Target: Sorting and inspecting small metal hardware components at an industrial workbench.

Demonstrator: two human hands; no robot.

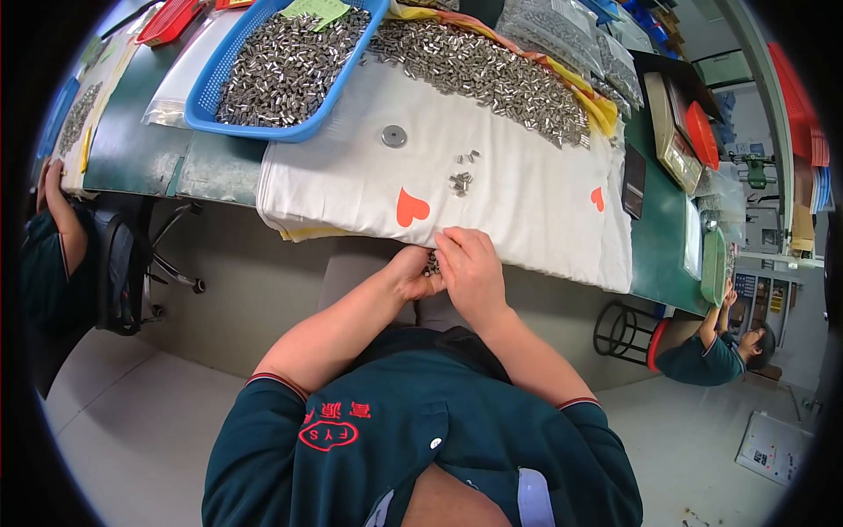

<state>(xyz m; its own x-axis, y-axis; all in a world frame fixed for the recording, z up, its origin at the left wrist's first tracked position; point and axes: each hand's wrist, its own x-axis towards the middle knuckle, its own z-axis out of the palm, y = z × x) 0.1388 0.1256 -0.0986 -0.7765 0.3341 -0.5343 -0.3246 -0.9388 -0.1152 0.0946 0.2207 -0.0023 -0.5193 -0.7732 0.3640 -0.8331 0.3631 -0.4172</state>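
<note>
My left hand (411,270) is cupped below the table's front edge, holding several small metal cylinders (431,263) in its palm. Right beside it, my right hand (472,270) has its fingers bent together over that palm; whatever they pinch is hidden. Beyond both hands a white cloth (334,189) with red hearts covers the table. Two small groups of loose metal cylinders (460,183) lie on it, with a round grey metal disc (394,136) to their left. A long heap of the same cylinders (492,79) spreads along the cloth's far side.
A blue plastic basket (195,107) full of cylinders stands at the far left. Bagged parts (562,39) lie at the back. To the right are a dark phone-like slab (633,180) and an orange-red tray (702,136). Co-workers sit at both sides; a stool (628,335) stands right.
</note>
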